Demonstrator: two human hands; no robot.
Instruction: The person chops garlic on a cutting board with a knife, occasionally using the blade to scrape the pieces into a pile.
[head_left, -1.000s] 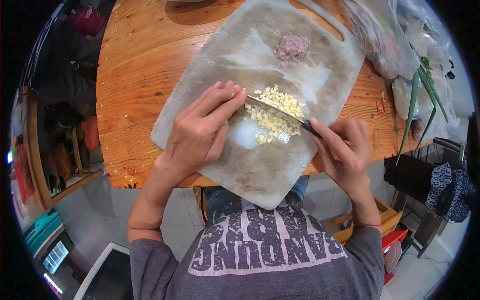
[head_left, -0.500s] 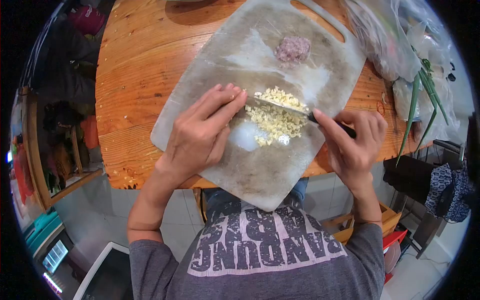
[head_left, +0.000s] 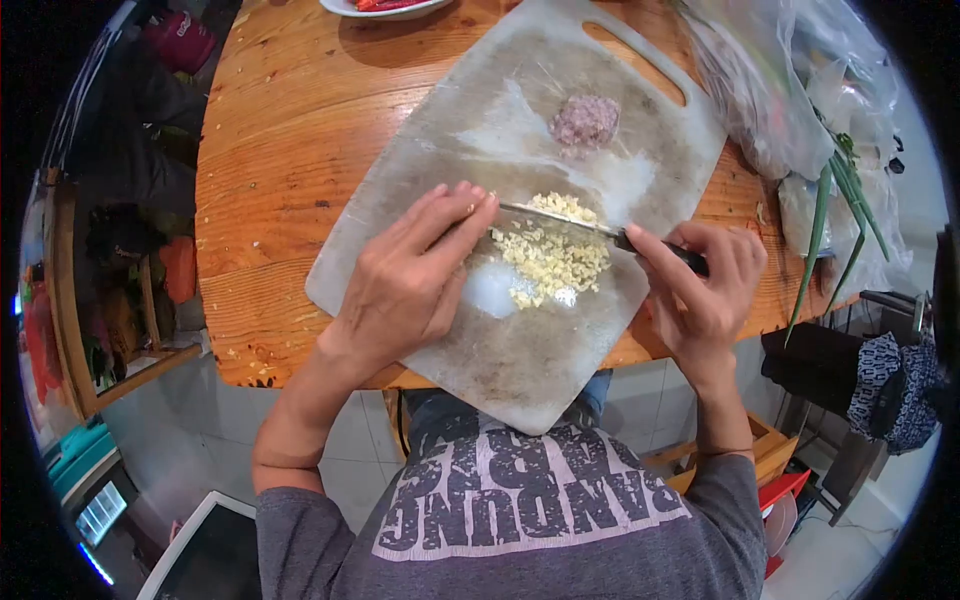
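Note:
A knife (head_left: pixel 560 216) with a black handle lies across a heap of finely chopped pale-yellow garlic (head_left: pixel 555 265). My right hand (head_left: pixel 712 285) is closed round its handle, the thumb near the blade's base. At the other end, my left hand (head_left: pixel 405 265) has its fingertips closed on the blade near the tip, hiding the point. Chopped garlic lies on both sides of the blade. Beneath it all is a worn, greyish-white cutting board (head_left: pixel 520 375), set at an angle. Toward its handle hole sits a small mound of minced purplish shallot (head_left: pixel 585 121).
The board rests on a wooden table (head_left: pixel 270 200), overhanging its near edge. A white dish (head_left: pixel 430 12) with red pieces stands at the far edge of view. Clear plastic bags (head_left: pixel 760 110) and green leaves (head_left: pixel 822 220), like spring onion, lie at the right.
The view has shifted slightly, bringing the dish of red pieces into sight. Both hands keep their hold on the knife, and the blade's position over the garlic differs only a little.

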